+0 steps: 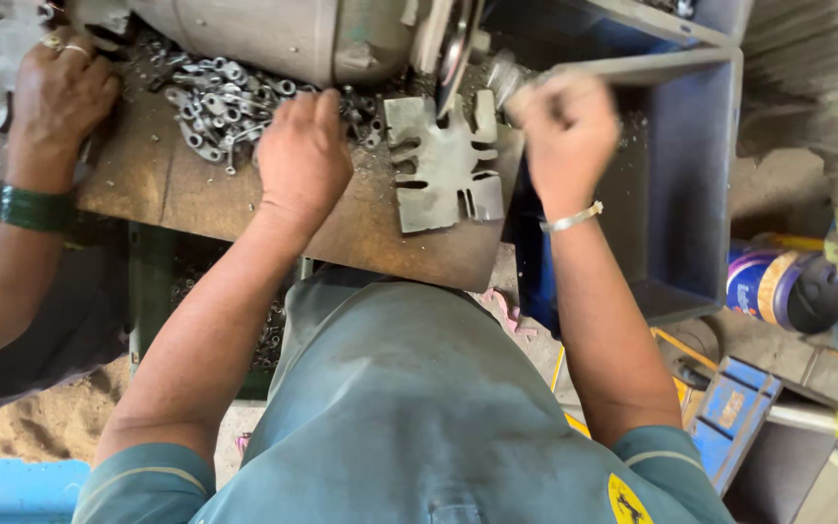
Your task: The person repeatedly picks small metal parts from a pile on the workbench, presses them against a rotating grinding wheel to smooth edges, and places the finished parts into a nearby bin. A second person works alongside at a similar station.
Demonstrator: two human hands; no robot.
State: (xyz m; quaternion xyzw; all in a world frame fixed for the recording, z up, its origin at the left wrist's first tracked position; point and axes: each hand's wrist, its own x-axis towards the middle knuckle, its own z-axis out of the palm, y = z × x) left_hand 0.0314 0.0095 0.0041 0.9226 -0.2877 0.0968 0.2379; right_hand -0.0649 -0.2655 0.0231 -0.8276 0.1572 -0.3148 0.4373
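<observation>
Small metal eye-bolt pieces (220, 102) lie in a loose heap on the rusty work plate (177, 189), just in front of the grey machine body (273, 34). Left hand (303, 146) lies knuckles-up on the right edge of the heap, fingers curled down into the pieces; can't tell if it has one pinched. Right hand (566, 126) is a closed fist, blurred, up at the grinding wheel (460, 44); something small and metal shows at the fingertips, too blurred to name. Slotted steel guard plate (441, 165) sits between the two hands, under the wheel. Blue bin (676, 184) stands open just right of the fist.

Step looks like feeding: one piece at the wheel, the other hand picking the next. Next move calls for a clean single-piece pinch from the tangled heap.

A co-worker's hand (58, 92) with rings rests at the far left edge of the plate.
</observation>
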